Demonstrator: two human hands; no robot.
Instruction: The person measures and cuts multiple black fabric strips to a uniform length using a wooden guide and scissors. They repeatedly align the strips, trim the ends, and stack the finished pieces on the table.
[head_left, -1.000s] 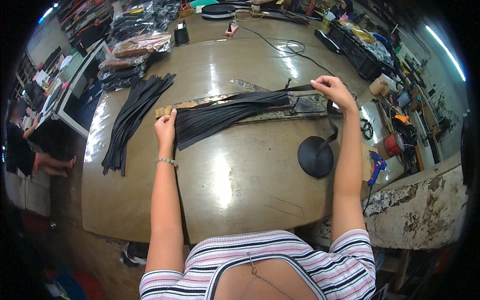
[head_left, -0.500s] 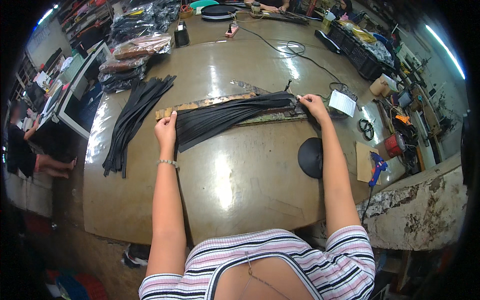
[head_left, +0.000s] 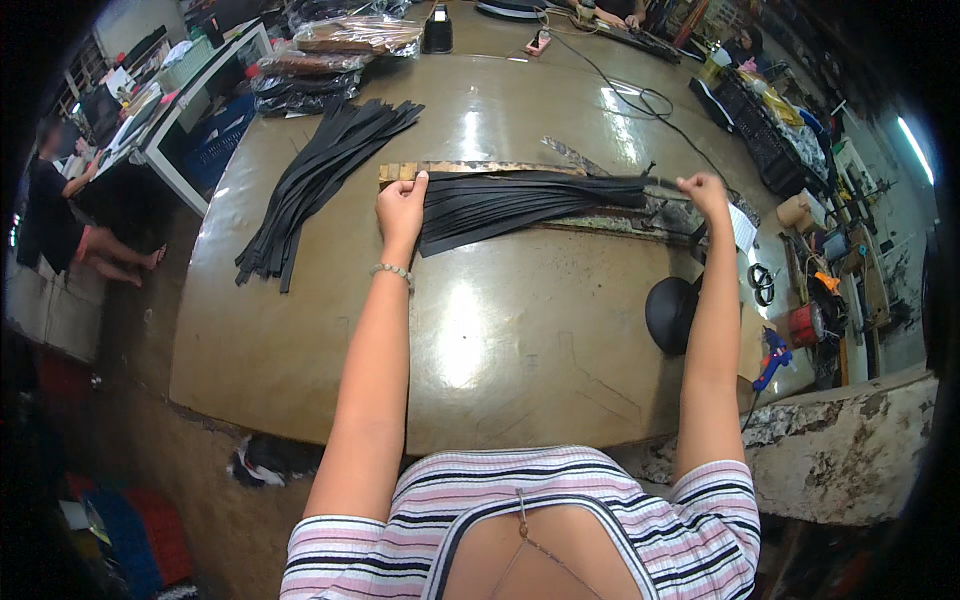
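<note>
A fan of long, flat black strips lies across a worn flat bar with a wooden left end. My left hand is closed at the strips' left ends, thumb up against the bar's wooden end, gripping a black strip. Beyond the bunched right end of the strips, my right hand is raised with its fingers pinched together. A thin, blurred dark strip seems to run from the bunch to these fingers. A second bundle of black strips lies to the left.
A black round piece sits beside my right forearm. Further right are a blue glue gun, a red can and black scissor handles. Wrapped packages are stacked at far left; a black cable crosses the tabletop. Other people sit around.
My right hand has moved right, away from the bunched end of the strips. My left hand stays at the bar's wooden end. The whole view has shifted, so the table appears further right and higher.
</note>
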